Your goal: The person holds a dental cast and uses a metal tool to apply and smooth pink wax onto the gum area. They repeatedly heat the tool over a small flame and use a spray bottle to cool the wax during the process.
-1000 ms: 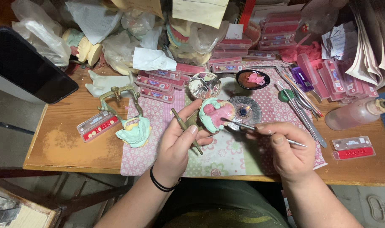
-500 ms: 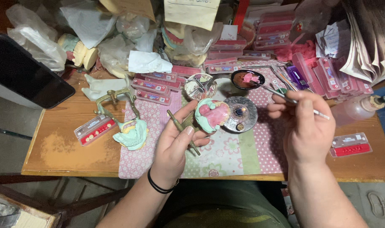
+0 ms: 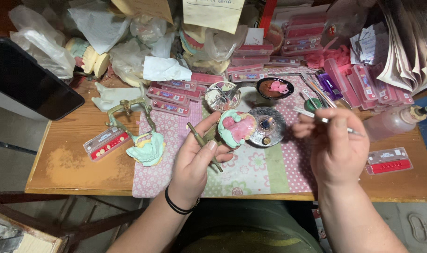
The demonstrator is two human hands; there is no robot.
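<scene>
left hand (image 3: 194,161): fingers closed round cast (image 3: 236,128)
right hand (image 3: 337,147): pinching tool (image 3: 323,120)
black bowl (image 3: 274,88): pink wax
dish (image 3: 223,96): small metal bits

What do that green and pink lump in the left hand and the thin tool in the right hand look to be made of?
Green and pink lump: matte, chalky green base, probably plaster, with smoother pink that looks like wax.
Thin tool: slim, silvery, with a slight gleam, so likely metal.
Left hand holds the lump, right hand the tool.
</scene>
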